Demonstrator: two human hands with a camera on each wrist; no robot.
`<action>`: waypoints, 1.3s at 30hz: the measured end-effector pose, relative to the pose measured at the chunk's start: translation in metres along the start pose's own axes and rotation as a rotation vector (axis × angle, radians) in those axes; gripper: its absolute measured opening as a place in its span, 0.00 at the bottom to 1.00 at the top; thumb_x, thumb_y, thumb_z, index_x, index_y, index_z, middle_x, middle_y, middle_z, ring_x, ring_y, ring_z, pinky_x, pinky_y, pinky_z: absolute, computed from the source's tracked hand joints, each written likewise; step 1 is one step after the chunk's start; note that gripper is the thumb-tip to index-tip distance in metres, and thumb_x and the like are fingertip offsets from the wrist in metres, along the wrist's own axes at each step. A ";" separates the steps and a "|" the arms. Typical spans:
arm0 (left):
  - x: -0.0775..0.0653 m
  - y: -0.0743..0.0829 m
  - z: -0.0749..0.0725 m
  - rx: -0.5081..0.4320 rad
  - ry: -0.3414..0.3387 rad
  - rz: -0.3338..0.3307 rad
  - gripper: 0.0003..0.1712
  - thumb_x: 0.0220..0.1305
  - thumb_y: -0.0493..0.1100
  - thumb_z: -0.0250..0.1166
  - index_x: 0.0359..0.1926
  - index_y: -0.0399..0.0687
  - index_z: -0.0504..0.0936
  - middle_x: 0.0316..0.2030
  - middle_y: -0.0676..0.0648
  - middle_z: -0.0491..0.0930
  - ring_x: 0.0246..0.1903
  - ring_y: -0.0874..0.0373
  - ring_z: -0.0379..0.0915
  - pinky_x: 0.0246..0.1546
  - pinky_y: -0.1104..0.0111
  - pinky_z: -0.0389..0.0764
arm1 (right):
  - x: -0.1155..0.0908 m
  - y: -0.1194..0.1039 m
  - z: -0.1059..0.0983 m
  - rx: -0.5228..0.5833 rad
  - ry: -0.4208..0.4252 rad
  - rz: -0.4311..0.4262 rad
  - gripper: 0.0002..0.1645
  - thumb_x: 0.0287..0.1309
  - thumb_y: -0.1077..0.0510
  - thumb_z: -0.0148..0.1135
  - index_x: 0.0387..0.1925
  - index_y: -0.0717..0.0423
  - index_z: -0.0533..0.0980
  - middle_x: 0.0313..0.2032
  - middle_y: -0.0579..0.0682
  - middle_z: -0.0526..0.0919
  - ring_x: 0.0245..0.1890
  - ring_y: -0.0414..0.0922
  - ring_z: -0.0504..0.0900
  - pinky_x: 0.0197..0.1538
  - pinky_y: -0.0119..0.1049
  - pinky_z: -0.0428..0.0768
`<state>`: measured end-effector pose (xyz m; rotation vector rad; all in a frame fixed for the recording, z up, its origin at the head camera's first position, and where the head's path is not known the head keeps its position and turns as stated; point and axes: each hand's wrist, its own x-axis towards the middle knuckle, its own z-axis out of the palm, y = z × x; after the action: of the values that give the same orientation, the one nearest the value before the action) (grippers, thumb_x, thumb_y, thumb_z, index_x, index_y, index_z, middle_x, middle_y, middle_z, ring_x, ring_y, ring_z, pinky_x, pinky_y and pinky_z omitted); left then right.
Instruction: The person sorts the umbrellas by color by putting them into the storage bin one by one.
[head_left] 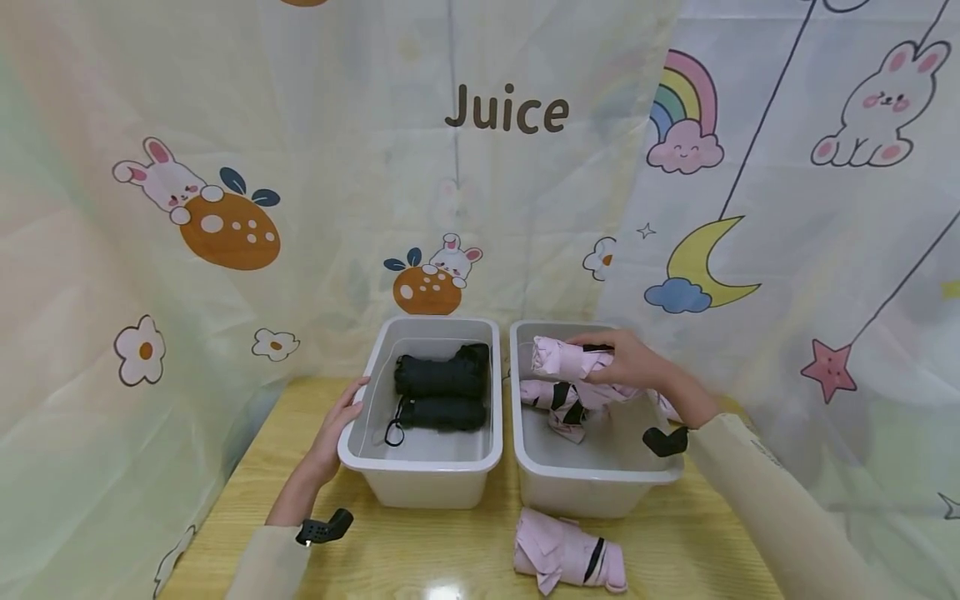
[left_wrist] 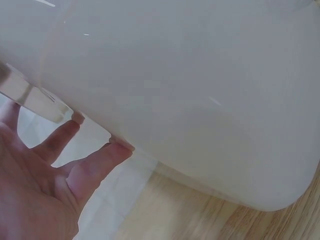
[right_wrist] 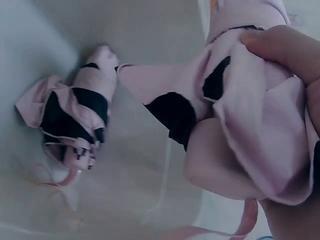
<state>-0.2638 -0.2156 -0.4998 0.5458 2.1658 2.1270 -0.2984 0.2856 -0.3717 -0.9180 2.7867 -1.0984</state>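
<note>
My right hand (head_left: 618, 354) grips a pink folded umbrella (head_left: 562, 358) with black patches, over the right grey bin (head_left: 600, 475). In the right wrist view, the thumb presses on the loose cloth of the held umbrella (right_wrist: 260, 115), and a pink strap hangs from its end. Below it, another pink and black umbrella (right_wrist: 80, 110) lies in the bin. My left hand (head_left: 330, 433) touches the outer left side of the left grey bin (head_left: 420, 462). In the left wrist view, extended fingers (left_wrist: 102, 162) rest their tips against the bin wall (left_wrist: 200, 100).
Two black folded umbrellas, the rear one (head_left: 438, 377) and the front one (head_left: 446, 413) with a cord loop, lie in the left bin. Another pink umbrella (head_left: 566, 550) is on the wooden table (head_left: 405, 550) before the right bin. A printed curtain (head_left: 337, 208) hangs behind.
</note>
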 end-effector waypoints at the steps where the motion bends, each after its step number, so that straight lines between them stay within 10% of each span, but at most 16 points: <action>1: 0.000 0.001 0.000 0.004 0.001 -0.001 0.30 0.77 0.49 0.40 0.75 0.48 0.50 0.73 0.38 0.45 0.67 0.37 0.47 0.60 0.39 0.54 | 0.002 0.001 0.002 0.018 -0.014 0.003 0.33 0.46 0.64 0.75 0.57 0.46 0.79 0.47 0.49 0.81 0.34 0.49 0.76 0.33 0.38 0.77; 21: 0.001 -0.002 -0.002 0.012 -0.011 0.029 0.30 0.77 0.50 0.40 0.75 0.49 0.52 0.72 0.38 0.47 0.65 0.42 0.51 0.55 0.58 0.66 | 0.032 0.057 0.043 -0.054 -0.228 0.203 0.35 0.41 0.59 0.78 0.56 0.42 0.80 0.55 0.48 0.79 0.46 0.45 0.73 0.46 0.40 0.75; 39: 0.001 0.004 0.003 -0.028 0.007 0.001 0.29 0.78 0.46 0.39 0.75 0.46 0.50 0.74 0.39 0.45 0.68 0.39 0.46 0.61 0.42 0.53 | 0.044 0.067 0.056 0.053 -0.296 0.287 0.38 0.36 0.62 0.81 0.55 0.50 0.80 0.51 0.50 0.81 0.46 0.46 0.73 0.48 0.37 0.73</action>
<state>-0.2632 -0.2127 -0.4960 0.5387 2.1367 2.1597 -0.3574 0.2666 -0.4470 -0.5928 2.5321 -0.9053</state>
